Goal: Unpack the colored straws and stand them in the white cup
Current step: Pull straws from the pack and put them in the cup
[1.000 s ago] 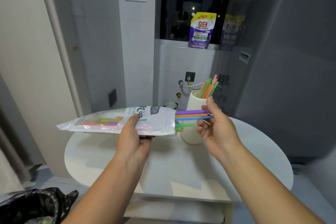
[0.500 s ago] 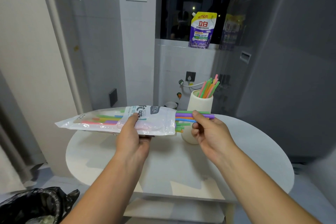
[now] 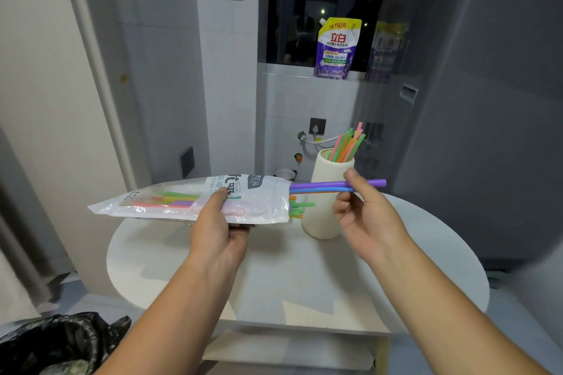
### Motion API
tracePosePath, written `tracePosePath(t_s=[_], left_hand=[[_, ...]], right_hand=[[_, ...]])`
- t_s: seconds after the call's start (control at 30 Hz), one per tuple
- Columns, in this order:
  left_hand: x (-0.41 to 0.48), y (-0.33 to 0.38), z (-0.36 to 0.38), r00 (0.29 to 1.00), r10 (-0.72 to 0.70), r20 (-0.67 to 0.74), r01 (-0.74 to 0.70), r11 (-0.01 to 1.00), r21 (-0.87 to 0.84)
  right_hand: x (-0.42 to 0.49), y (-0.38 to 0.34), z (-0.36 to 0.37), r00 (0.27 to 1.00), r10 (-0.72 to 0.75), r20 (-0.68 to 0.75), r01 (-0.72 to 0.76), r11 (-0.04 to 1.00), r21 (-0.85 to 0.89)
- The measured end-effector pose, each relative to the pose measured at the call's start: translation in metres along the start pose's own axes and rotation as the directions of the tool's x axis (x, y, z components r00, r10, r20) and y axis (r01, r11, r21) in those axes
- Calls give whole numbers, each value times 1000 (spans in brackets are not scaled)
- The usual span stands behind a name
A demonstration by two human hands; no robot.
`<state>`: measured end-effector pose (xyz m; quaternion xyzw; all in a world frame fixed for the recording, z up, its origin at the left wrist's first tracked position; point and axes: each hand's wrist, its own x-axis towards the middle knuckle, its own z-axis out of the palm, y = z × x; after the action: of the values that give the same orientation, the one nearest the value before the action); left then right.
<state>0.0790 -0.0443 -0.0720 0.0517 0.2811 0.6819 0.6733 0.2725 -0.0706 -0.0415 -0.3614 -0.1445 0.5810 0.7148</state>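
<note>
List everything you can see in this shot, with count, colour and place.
Round white table: one, white, centre of view.
Clear plastic straw packet: one, clear with print, held level above the table.
Plastic straws inside the packet: several, mixed colours, some ends poking out.
Purple and blue plastic straws: two, partly out of the packet's open end.
Tall white cup: one, white, on the table.
Plastic straws in the cup: several, pink, green, orange, leaning right.
Purple detergent pouch: one, purple, window ledge.
Black bin bag: one, black, bottom left.
Left hand: grips the packet.
Right hand: pinches the purple and blue straws.
</note>
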Motion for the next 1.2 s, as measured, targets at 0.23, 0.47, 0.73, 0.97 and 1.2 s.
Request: tracePosePath(t_s=[0.23,0.47,0.73,0.97,1.2], left_hand=[[-4,-8,2,1000,-8,15,7,1000,18],[-5,-8,1,1000,-24,18,23,999,30],[-1,0,2,1000,-3,-24,3,1000,-28],[4,1,1,999,5,-43,-6,999,-35],[8,-7,-1,998,-29,-47,29,1000,-6]], right_hand=[[-4,30,2,1000,-16,17,17,998,-68],[0,22,6,983,-180,19,178,939,-293],[-7,-58,8,883,-404,238,463,673,-577],[-15,-105,1,804,-540,249,557,538,-632],[-25,-128,6,656,-690,306,649,309,-696]])
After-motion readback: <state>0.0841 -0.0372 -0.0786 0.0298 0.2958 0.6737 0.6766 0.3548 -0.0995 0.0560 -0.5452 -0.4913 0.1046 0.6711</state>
